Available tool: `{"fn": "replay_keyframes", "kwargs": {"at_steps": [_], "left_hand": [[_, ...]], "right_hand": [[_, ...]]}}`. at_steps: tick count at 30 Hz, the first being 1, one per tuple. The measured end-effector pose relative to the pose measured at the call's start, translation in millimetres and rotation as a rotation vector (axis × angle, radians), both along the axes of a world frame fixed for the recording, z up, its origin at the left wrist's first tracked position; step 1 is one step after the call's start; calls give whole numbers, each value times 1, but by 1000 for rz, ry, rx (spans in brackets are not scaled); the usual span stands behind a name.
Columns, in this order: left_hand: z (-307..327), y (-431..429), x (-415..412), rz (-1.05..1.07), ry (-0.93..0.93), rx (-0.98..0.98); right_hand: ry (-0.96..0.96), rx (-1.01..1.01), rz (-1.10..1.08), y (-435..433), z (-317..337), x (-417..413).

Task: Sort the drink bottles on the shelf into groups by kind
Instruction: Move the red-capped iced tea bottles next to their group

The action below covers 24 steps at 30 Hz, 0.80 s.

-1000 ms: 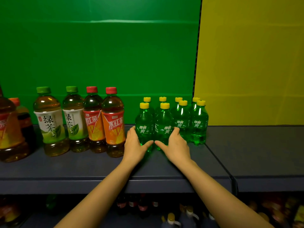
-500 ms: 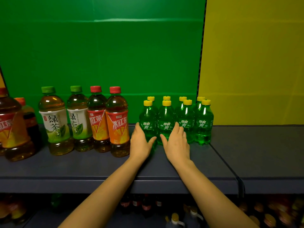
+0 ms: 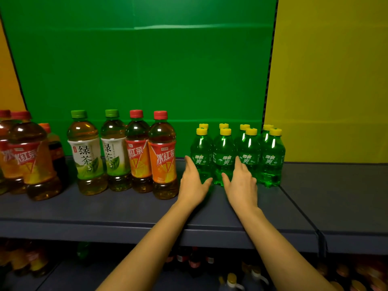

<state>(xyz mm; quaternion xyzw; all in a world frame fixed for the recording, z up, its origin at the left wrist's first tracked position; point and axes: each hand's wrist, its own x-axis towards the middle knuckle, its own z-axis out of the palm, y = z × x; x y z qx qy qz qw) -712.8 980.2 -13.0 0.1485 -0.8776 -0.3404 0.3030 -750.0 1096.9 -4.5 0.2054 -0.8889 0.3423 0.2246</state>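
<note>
Several small green soda bottles (image 3: 270, 158) with yellow caps stand in two tight rows on the dark shelf (image 3: 126, 208). My left hand (image 3: 194, 182) lies flat with straight fingers against the front left soda bottle. My right hand (image 3: 241, 182) lies flat against the front of the second and third soda bottles. To the left stand two green tea bottles (image 3: 86, 154) with green caps, then two iced red tea bottles (image 3: 163, 158) with red caps. More red tea bottles (image 3: 27, 158) crowd the far left.
The shelf section to the right (image 3: 336, 196) of the sodas, before the yellow backing, is bare. A lower shelf (image 3: 195, 261) holds dark bottles with red labels and other drinks. A green panel backs the middle section.
Both hands have straightened from a loose cupping round the front soda bottles to lying flat against them. The view has shifted left, showing more red tea bottles.
</note>
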Motion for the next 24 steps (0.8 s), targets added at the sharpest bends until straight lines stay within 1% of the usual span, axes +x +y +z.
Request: {"fn": "replay_keyframes", "kwargs": {"at_steps": [2, 4, 5, 7, 10, 11, 13, 16, 20, 22, 24], "left_hand": [[-1, 0, 11, -51, 18, 0], [-5, -3, 27, -71, 59, -23], [-7, -4, 37, -53, 99, -31], [-9, -8, 60, -12, 224, -6], [-9, -23, 89, 64, 412, 69], [-7, -31, 96, 102, 458, 69], [-4, -50, 106, 172, 512, 71], [-2, -77, 116, 223, 504, 89], [-4, -96, 116, 219, 394, 83], [-2, -102, 112, 191, 342, 83], [-1, -104, 108, 182, 297, 66]], "right_hand": [[37, -58, -24, 5, 1, 2], [135, -171, -27, 8, 3, 5], [181, -231, 10, 7, 4, 7], [194, -346, 171, -4, 9, 14], [74, -501, 451, -33, 17, 28], [4, -520, 526, -44, 19, 35], [-148, -493, 635, -66, 20, 44], [-248, -411, 625, -95, 14, 51], [-419, -431, 570, -115, 6, 49], [-426, -425, 550, -119, 4, 48], [-395, -445, 528, -118, 4, 50]]}}
